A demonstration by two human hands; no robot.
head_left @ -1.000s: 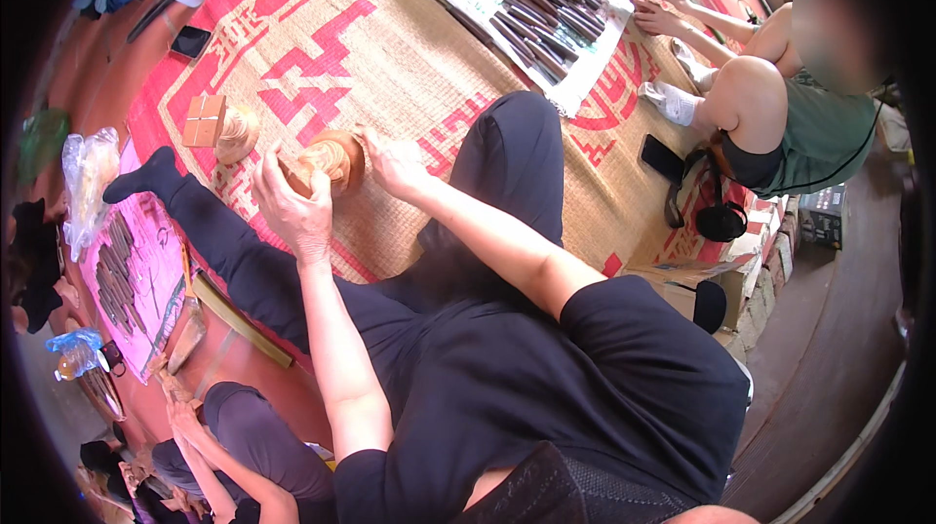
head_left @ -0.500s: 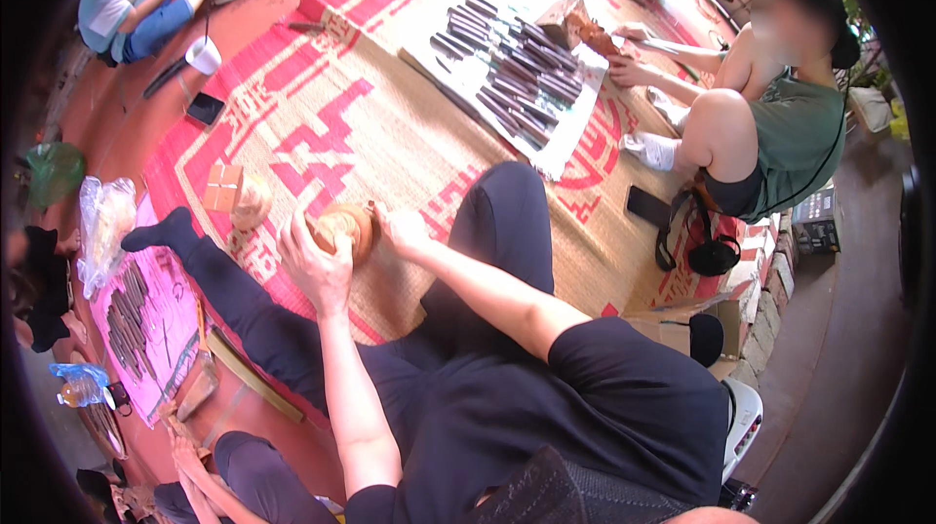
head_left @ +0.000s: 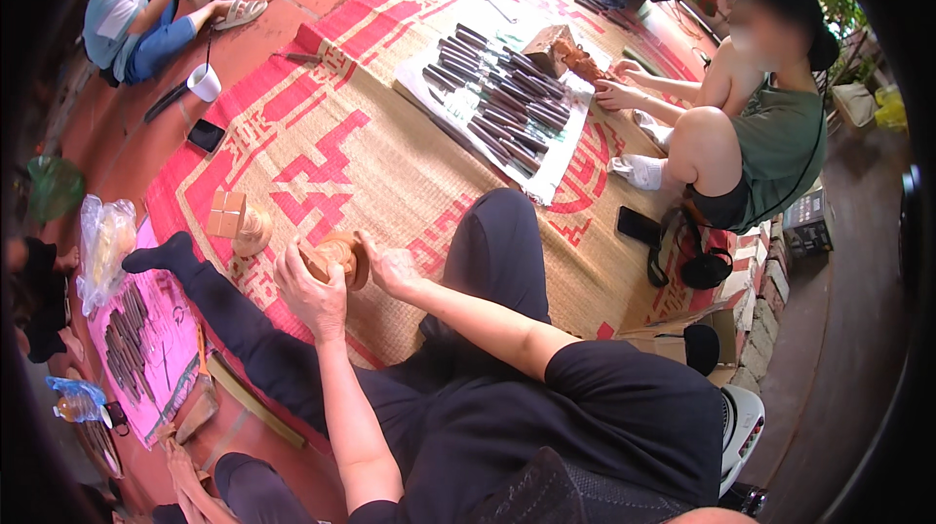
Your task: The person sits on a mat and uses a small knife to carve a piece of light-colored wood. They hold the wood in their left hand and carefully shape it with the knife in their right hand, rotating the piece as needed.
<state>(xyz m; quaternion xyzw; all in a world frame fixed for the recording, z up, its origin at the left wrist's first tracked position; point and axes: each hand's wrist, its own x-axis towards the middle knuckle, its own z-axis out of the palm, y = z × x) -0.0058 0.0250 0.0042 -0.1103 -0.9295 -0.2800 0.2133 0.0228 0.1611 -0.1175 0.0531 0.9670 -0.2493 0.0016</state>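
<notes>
Above the mat, between my hands, is a round carved wooden piece (head_left: 341,256) with a turned, stepped shape and a flat face at its left. My left hand (head_left: 310,290) grips that left side, fingers wrapped over the edge. From the other side my right hand (head_left: 392,269) holds the rim, its fingertips pressed along it. Just beyond my left hand, a second rounded wooden piece (head_left: 253,230) rests on the mat, beside a square wooden block (head_left: 227,211).
A white cloth (head_left: 419,77) with several dark-handled carving tools (head_left: 502,95) lies ahead. A person in green (head_left: 780,134) sits at the right, holding a carved piece. Phones (head_left: 206,136), a pink sheet (head_left: 161,314) with tools, a mallet (head_left: 200,397) and a white cup (head_left: 204,82) lie around.
The wooden piece has been tilted in my hands, so its flat face now shows at the left. My right hand has shifted slightly left and down along the rim.
</notes>
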